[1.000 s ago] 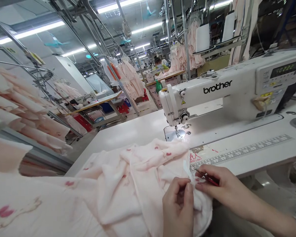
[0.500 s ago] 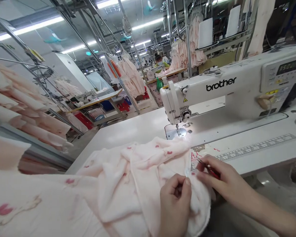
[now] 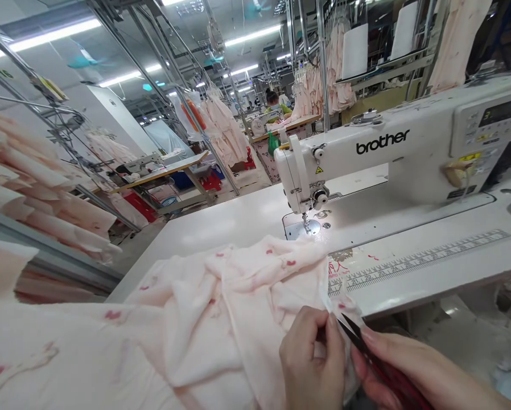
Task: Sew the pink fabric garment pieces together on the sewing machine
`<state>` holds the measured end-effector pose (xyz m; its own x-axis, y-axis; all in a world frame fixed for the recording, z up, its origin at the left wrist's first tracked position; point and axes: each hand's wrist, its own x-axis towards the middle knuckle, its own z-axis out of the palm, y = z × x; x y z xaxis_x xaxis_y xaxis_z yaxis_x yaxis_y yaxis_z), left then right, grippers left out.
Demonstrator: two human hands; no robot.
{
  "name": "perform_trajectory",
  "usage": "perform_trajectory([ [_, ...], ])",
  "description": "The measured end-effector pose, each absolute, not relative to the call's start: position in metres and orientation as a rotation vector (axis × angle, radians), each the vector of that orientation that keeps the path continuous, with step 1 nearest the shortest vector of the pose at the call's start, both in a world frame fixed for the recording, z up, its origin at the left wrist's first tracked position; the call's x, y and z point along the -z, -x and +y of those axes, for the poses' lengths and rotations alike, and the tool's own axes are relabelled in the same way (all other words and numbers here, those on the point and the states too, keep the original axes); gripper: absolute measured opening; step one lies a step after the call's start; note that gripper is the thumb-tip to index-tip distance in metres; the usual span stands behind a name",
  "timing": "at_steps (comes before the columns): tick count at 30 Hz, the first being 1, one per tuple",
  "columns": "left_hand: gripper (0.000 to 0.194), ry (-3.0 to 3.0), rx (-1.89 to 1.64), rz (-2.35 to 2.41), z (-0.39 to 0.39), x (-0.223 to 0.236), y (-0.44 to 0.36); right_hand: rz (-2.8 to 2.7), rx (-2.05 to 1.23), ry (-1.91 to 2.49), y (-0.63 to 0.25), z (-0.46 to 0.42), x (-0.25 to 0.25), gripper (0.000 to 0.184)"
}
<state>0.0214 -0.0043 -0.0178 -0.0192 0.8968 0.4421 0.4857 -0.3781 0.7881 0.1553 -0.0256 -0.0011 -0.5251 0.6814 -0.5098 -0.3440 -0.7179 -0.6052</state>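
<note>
A pale pink fleece garment [image 3: 221,307] with small red prints lies bunched on the white sewing table [image 3: 221,225]. My left hand [image 3: 310,361] pinches its right edge between thumb and fingers at the bottom of the view. My right hand [image 3: 409,376] is closed round small red thread snips [image 3: 366,350], whose dark tips point up and left to the fabric edge beside my left thumb. Behind the garment stands a white Brother sewing machine [image 3: 392,159], its needle above the plate.
A printed ruler strip [image 3: 421,263] runs along the table's front edge to the right. Racks of pink garments [image 3: 37,193] fill the left side. Further sewing tables, hanging pink clothes and a seated person [image 3: 275,105] are in the background.
Both hands have slid down toward the bottom of the view. The snips, earlier lying flat under my right fingers, now point up at the fabric edge held by my left hand.
</note>
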Motion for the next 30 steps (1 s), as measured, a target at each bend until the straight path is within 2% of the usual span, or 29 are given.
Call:
perform_trajectory([
  [9, 0.015, -2.124, -1.451, 1.357, -0.003, 0.026, -0.02, -0.64, -2.215, 1.031, -0.155, -0.026, 0.0, 0.045],
  [16, 0.011, -2.789, -1.65, 1.172, 0.006, 0.03, -0.014, -0.763, -2.212, 1.161, -0.161, -0.017, -0.013, 0.038],
  [20, 0.012, -3.031, -1.544, 1.012, 0.013, 0.029, -0.006, -0.822, -2.234, 1.252, -0.164, -0.012, -0.018, 0.036],
  [26, 0.012, -3.008, -1.515, 0.996, 0.015, 0.03, -0.003, -0.883, -2.208, 1.208, -0.16, -0.009, -0.012, 0.039],
  [30, 0.013, -2.527, -1.5, 1.131, 0.01, 0.029, -0.008, -0.903, -2.169, 1.072, -0.157, -0.011, -0.001, 0.046],
])
